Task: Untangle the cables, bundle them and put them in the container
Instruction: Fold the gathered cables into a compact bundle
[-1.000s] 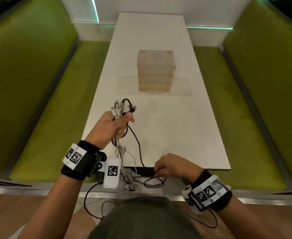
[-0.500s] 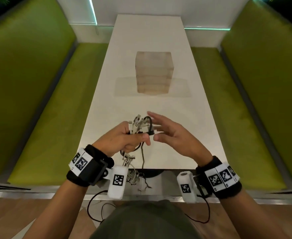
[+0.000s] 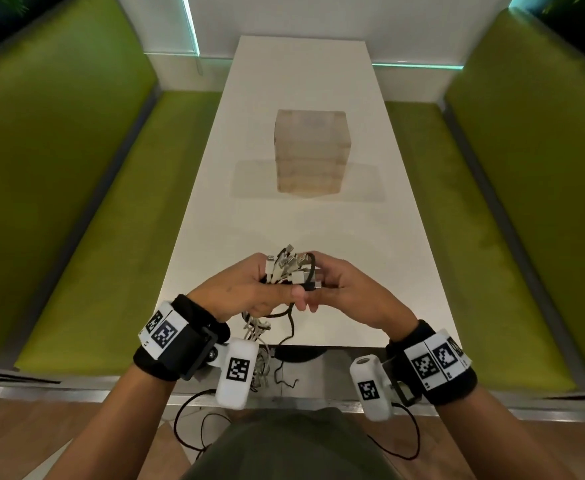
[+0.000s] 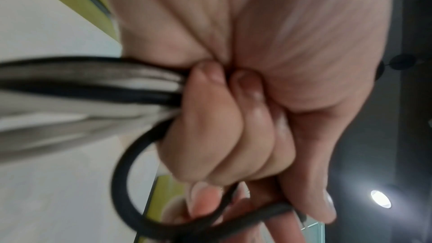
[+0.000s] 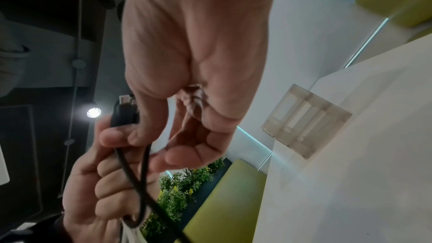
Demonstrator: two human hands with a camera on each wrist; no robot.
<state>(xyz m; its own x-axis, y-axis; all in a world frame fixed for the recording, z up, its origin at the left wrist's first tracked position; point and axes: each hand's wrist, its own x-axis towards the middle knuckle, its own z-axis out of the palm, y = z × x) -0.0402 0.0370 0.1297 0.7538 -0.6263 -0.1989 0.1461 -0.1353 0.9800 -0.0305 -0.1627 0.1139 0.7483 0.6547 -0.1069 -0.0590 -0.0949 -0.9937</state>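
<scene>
My left hand (image 3: 246, 291) grips a bunch of white and black cables (image 3: 289, 268) above the near end of the white table (image 3: 370, 254), plug ends sticking up out of the fist. The loose cable ends (image 3: 260, 344) hang from it past the table's front edge. In the left wrist view the fingers (image 4: 222, 136) curl tightly round black and grey cables (image 4: 93, 80). My right hand (image 3: 339, 289) meets the bunch from the right. In the right wrist view its thumb and fingers pinch a black plug (image 5: 124, 114) with its black cable (image 5: 140, 182) trailing down.
A pale wooden slatted container (image 3: 310, 150) stands at the table's middle, farther from me than the hands. Green upholstered benches (image 3: 87, 237) run along both sides of the table. A wood floor shows below the table's near edge.
The right hand came up from the table's front edge to the bunch and closed on the black plug. The left hand moved the bunch right and nearer to me.
</scene>
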